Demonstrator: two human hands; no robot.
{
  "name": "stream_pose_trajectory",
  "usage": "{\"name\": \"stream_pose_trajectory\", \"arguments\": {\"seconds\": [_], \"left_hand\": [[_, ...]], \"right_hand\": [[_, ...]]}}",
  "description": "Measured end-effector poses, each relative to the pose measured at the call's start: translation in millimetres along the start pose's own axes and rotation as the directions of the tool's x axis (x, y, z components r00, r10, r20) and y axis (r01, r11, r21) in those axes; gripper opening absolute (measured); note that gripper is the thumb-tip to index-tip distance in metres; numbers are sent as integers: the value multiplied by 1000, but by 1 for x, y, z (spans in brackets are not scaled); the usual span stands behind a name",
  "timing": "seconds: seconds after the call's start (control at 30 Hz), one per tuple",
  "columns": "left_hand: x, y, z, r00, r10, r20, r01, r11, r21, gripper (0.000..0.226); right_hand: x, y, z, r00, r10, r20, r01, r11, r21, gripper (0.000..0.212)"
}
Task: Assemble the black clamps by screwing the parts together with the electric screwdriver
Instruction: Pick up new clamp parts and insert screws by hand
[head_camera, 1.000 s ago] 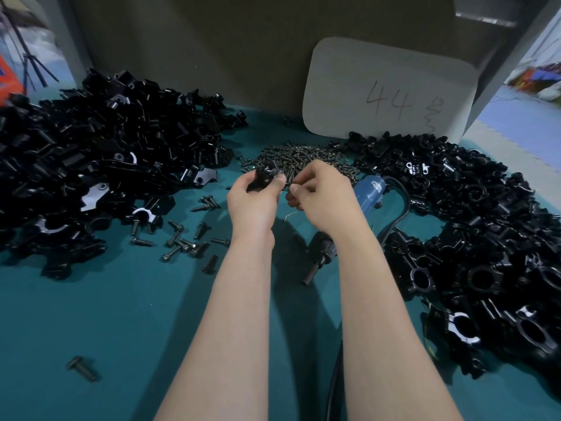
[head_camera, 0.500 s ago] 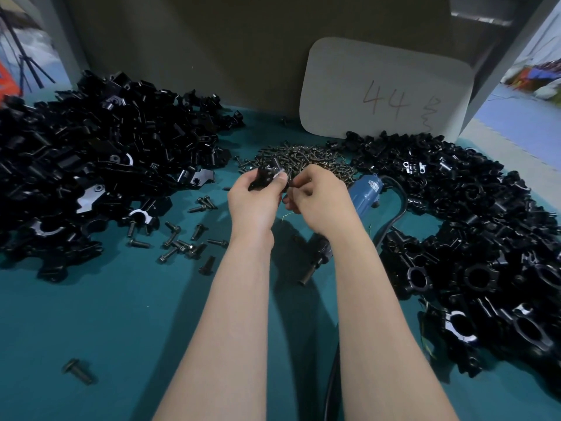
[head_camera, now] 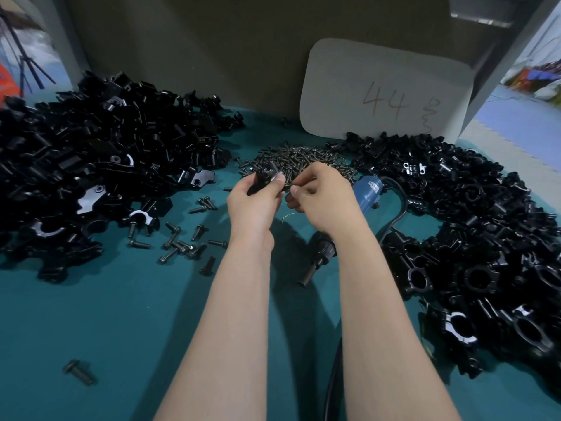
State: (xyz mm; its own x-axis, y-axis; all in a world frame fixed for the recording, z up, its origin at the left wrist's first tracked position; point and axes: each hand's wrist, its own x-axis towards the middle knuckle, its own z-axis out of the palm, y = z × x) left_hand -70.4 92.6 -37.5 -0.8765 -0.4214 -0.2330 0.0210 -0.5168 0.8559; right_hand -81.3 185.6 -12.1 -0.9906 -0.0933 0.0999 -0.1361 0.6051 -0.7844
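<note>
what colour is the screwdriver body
The screwdriver body is blue, seen best in the head view.

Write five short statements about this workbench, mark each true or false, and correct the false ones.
1. The left hand holds a black clamp part. True.
2. The right hand grips the electric screwdriver. False: the screwdriver lies on the table, beneath the right forearm.
3. The white card bears the number 44. True.
4. The screw pile sits at the table's near edge. False: it lies beyond the hands, between the left heap and the right heap of black parts.
5. A lone bolt lies at the table's near left. True.
</note>
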Motion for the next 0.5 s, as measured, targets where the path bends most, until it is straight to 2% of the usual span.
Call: {"name": "stream_pose_trajectory", "arguments": {"seconds": [0.1,0.2,0.27,0.5], "left_hand": [[-2,0,2,1000,18,13,-18,1000,21,27],[-3,-1,4,997,79,21,-81,993,84,21],[-4,0,3,996,89,10,-89,993,74,27],[-3,1,1,994,102,-30,-101,994,31,29]], "right_hand": [[0,-1,1,1000,-2,-7,1,999,-40,20],[0,-3,6,999,-11,-33,8,996,-92,10],[0,-4,12,999,1,-45,-5,995,-104,6],[1,-3,30,994,30,-100,-39,995,-94,29]]}}
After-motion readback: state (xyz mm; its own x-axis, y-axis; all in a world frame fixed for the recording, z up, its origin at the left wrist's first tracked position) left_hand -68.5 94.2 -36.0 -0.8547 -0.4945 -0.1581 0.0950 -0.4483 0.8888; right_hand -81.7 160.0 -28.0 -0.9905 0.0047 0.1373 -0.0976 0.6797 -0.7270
